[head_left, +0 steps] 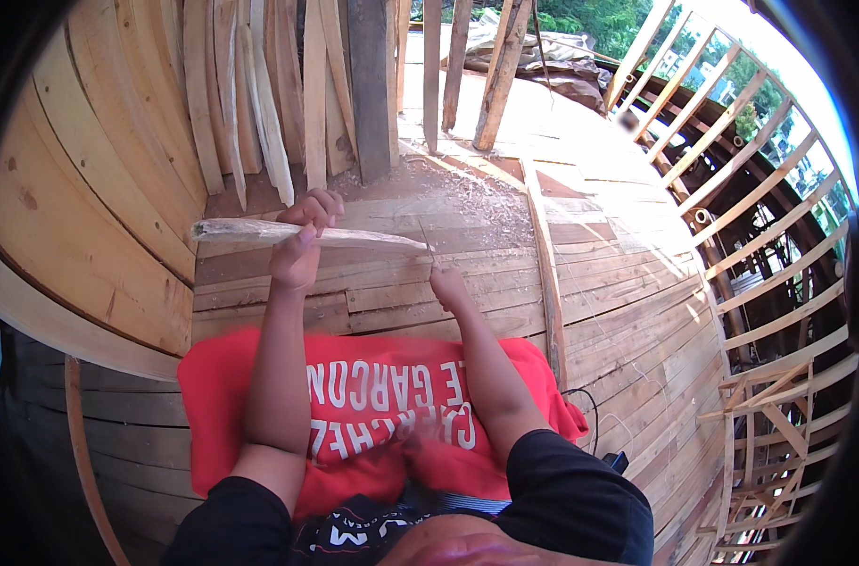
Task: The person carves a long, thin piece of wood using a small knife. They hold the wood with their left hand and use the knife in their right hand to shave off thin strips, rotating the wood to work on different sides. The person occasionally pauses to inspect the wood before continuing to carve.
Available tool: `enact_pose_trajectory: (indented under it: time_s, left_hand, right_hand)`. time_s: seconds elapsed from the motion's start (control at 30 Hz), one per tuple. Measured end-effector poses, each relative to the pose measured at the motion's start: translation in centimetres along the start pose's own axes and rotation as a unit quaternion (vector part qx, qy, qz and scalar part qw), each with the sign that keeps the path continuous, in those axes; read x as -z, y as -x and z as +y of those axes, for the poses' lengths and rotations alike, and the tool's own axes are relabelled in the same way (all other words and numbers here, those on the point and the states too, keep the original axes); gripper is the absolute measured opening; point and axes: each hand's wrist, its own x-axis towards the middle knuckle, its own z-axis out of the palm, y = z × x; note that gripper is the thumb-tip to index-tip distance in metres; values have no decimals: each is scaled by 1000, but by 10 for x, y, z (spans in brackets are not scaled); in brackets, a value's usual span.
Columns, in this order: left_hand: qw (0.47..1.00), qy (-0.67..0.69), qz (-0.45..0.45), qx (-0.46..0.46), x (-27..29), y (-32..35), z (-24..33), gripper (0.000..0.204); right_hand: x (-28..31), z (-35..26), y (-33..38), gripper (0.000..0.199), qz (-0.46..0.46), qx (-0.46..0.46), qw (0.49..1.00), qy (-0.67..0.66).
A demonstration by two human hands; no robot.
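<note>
My left hand (300, 238) grips a long pale piece of wood (250, 230) near its middle, holding it level above the plank deck (467, 283). The wood tapers toward its right end, close to my right hand (446, 283). That hand is closed around a thin dark tool (427, 238) whose tip points up to the tapered end of the wood. A red cloth with white print (354, 396) lies under my forearms.
Curved plank walls (81, 208) rise at the left. Loose boards (260, 104) lean upright at the back beside posts (495, 75). Wood shavings (467, 189) lie on the deck. An open frame of curved ribs (778, 236) drops away at the right.
</note>
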Motion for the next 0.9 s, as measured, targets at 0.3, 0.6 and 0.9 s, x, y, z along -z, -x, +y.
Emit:
enact_pose_trajectory:
  time_s: [0.3,0.6,0.9]
  left_hand:
    - [957,-86,273,44,-11,-6,79,44]
    - [933,-173,316,15,-45,-27,60,37]
    - [923,-261,279,-53,-59,-25,5,31]
  right_hand:
    - [-2,-116,114,59,-122,251,960,-5]
    - [20,-119,126,62,-149,156,972,-89]
    - [-7,-74,80,55,-129,88,981,-112]
